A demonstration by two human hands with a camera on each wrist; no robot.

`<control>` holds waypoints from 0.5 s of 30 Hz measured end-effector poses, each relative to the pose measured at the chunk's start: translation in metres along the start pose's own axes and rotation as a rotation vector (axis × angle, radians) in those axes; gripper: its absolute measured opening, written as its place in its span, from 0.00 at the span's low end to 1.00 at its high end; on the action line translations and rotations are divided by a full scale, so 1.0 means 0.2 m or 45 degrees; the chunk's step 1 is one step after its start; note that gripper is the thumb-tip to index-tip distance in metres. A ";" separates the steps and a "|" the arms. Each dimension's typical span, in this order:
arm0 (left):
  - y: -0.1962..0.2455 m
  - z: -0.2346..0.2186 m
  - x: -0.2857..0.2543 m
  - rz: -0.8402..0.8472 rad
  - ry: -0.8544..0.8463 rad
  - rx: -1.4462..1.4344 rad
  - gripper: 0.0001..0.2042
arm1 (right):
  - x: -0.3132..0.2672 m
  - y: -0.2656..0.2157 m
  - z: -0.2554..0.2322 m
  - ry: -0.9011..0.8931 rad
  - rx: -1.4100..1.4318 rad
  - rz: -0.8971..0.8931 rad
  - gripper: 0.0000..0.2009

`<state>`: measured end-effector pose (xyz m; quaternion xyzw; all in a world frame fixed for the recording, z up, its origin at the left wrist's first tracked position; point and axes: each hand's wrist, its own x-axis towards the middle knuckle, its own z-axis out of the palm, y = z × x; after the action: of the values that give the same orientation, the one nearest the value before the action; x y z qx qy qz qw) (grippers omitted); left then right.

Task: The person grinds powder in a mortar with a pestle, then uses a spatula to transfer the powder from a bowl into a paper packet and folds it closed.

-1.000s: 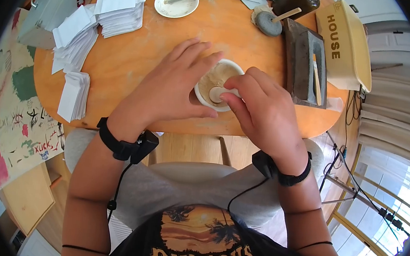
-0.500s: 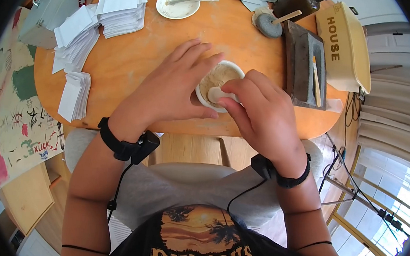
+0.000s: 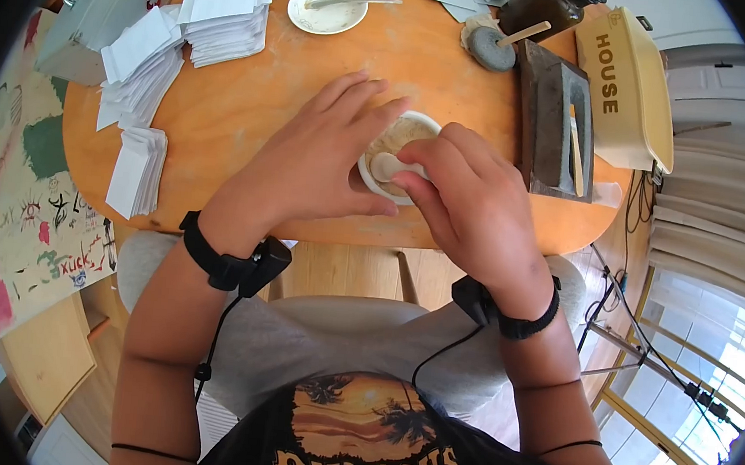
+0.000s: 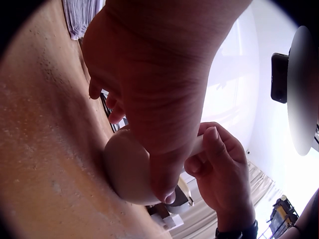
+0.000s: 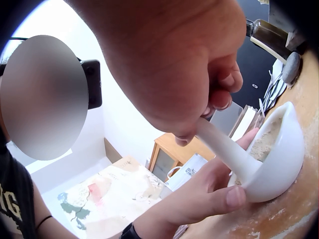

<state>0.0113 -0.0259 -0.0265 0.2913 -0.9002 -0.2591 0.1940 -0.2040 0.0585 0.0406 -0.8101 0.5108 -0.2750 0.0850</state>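
Observation:
A white mortar (image 5: 286, 172) stands on the wooden table in front of the person, with pale beige powder (image 3: 410, 132) inside. My left hand (image 3: 312, 158) holds the mortar from the left, thumb on the near side and index finger along the far rim. My right hand (image 3: 484, 202) grips a white pestle (image 5: 224, 148) by its handle from above. The pestle leans toward that hand, its rounded head in the powder near the mortar's left wall. In the left wrist view, the left hand hides part of the mortar.
Stacks of folded white paper (image 3: 224, 20) lie at the left beside a grey metal case (image 3: 108, 14). A patterned dish (image 3: 327, 18) with a small utensil sits behind. To the right are a round grey stone (image 3: 493, 50) with a stick, a dark frame (image 3: 555, 124) and a cream HOUSE box (image 3: 629, 87).
The pestle head has shifted slightly left inside the mortar, and the right hand has moved a little left with it. The left hand keeps its hold on the mortar.

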 end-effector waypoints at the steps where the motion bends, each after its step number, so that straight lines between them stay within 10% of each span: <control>1: 0.00 0.00 0.00 0.004 0.002 -0.002 0.53 | 0.00 0.01 0.01 0.005 0.002 0.006 0.10; 15: -0.01 0.00 0.01 0.012 0.002 -0.011 0.53 | 0.02 0.00 0.01 0.042 -0.007 0.001 0.10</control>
<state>0.0102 -0.0276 -0.0272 0.2864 -0.9003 -0.2617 0.1973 -0.2018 0.0552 0.0396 -0.8055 0.5131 -0.2869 0.0742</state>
